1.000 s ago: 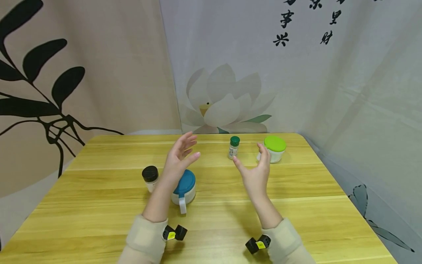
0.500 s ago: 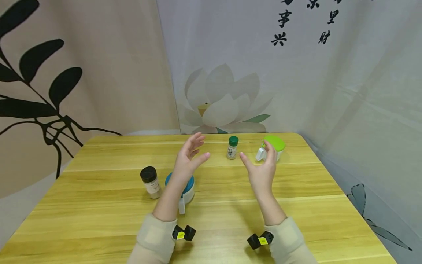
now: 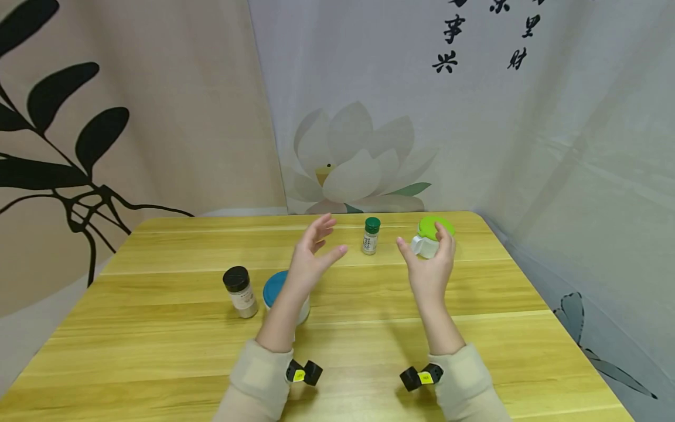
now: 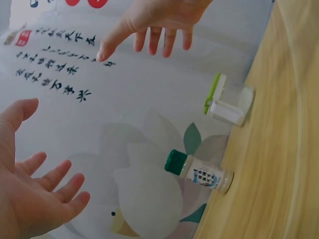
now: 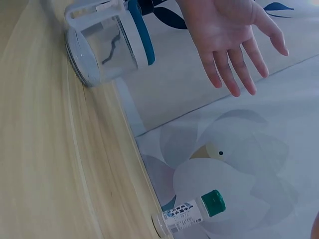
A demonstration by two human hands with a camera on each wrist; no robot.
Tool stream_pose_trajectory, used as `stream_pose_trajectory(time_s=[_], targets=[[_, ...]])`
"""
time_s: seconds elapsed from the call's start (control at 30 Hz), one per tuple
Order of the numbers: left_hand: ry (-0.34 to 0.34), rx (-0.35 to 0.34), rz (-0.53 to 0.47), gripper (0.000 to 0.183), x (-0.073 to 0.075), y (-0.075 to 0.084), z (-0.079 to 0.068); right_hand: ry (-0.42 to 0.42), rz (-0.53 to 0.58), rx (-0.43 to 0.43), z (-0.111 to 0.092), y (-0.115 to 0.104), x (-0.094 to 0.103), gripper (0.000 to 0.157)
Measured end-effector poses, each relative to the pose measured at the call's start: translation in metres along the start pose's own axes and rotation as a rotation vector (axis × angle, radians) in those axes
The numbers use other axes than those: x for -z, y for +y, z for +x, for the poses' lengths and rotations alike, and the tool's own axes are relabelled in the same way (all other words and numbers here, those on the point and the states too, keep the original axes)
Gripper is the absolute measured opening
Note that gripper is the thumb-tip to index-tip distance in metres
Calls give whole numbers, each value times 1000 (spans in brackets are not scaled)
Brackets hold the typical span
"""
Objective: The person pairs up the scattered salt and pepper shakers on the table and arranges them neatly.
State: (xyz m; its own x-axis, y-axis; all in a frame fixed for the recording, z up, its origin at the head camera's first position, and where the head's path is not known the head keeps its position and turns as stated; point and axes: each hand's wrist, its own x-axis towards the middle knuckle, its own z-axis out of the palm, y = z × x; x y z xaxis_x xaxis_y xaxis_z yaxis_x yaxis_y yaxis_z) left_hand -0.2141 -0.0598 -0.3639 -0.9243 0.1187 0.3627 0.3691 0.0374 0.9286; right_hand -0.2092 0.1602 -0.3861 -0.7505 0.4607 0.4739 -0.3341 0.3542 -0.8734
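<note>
My left hand (image 3: 313,255) hangs over the table with its fingers spread and slightly bent, holding nothing. Its forearm partly hides a clear jar with a blue lid (image 3: 275,286) and white handle. My right hand (image 3: 431,272) is likewise raised, thumb apart from the fingers, nothing in it. Behind its fingertips stands a jar with a lime-green lid (image 3: 435,226), its white handle facing the front left. Between the hands, farther back, a small green-capped seasoning bottle (image 3: 371,237) stands upright. In the left wrist view both hands show in the air, apart from the bottle (image 4: 202,173).
A black-capped seasoning jar (image 3: 241,292) stands left of the blue-lidded jar. The wooden table (image 3: 158,351) ends at a printed cloth backdrop (image 3: 474,129). Black wrist cameras (image 3: 304,372) sit on both sleeve cuffs.
Both hands have shifted to the right, staying empty. The left forearm has uncovered the black-capped jar and now crosses the blue-lidded one. The jars and bottle keep their places.
</note>
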Motion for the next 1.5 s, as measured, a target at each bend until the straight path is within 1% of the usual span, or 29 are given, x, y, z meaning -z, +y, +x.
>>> stream_pose_trajectory(time_s=[0.2, 0.4, 0.57, 0.73, 0.93, 1.17, 1.37, 1.5], targets=[[11, 19, -5, 63, -8, 0, 2, 32, -6, -14, 4, 4, 3, 86], [-2, 24, -27, 65, -15, 1, 3, 47, -20, -42, 9, 10, 6, 89], [-11, 42, -15, 67, -19, -2, 5, 65, -8, -43, 14, 15, 9, 89], [-3, 37, -12, 67, -23, -4, 4, 67, -3, -51, 16, 18, 12, 90], [20, 25, -1, 65, -28, -9, 5, 73, 0, -75, 19, 22, 15, 92], [34, 39, 0, 65, -33, -13, 6, 74, -13, -105, 21, 28, 17, 94], [21, 46, -29, 66, -39, -18, 11, 72, -22, -100, 22, 33, 19, 95], [12, 63, -42, 66, -44, -21, 13, 74, -33, -100, 23, 37, 20, 94]])
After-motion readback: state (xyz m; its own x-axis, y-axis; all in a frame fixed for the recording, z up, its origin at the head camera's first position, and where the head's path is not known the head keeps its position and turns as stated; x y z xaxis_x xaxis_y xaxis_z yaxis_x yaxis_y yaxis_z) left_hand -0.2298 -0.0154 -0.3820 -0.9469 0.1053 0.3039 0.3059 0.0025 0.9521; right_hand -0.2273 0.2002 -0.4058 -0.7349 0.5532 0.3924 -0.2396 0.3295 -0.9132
